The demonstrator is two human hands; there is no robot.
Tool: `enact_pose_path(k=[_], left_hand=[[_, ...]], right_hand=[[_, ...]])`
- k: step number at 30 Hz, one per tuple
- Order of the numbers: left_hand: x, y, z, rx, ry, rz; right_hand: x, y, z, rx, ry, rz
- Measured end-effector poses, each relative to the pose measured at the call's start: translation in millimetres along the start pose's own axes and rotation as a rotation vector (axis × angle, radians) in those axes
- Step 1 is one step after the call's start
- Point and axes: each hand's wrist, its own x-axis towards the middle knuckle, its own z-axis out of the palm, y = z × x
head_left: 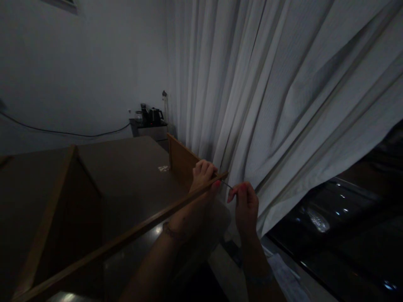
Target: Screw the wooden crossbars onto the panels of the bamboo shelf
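Observation:
My left hand (204, 173) is wrapped round the far right corner of a wooden frame, where a long narrow wooden strip (141, 230) meets an upright wooden board (183, 157). Its thumb presses the strip near the end. Just to the right, my right hand (247, 207) pinches a thin metal rod (226, 184) between thumb and fingers. The rod's far end points at the outer side of the strip's end; dim light hides whether it sits in a hole. Another wooden board (59, 209) joins the strip at the lower left.
The frame rests on a dark table (126, 163). Beyond it, a black kettle (155, 115) stands on a small cabinet (151, 132). A long white curtain (245, 84) hangs close to my right hand. A dark cable (78, 135) runs along the wall. Papers (285, 272) lie at lower right.

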Motion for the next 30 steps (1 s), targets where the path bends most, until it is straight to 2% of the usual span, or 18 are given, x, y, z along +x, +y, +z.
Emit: enact_pose_path(k=[4,9,14,21,27,30], left_hand=[[0,0,0.8,0.013,-0.023,-0.012],[0,1,3.3,0.004,0.039,-0.007],[0,3,0.0,-0.001,0.005,0.002],[1,4,1.1,0.0,0.042,-0.006],[2,5,-2.1,-0.019,-0.011,-0.015],[1,4,-1.0,-0.016,0.0,-0.02]], right_hand=[[0,2,2,0.074,0.017,0.06],[-1,1,3,0.092,-0.003,0.068],[-3,1,2,0.02,0.022,-0.007],[-6,16,-3,-0.143,0.195,-0.164],[-8,25,-13,-0.243,0.166,-0.206],[-11,32,-17,-0.307,0.133,-0.248]])
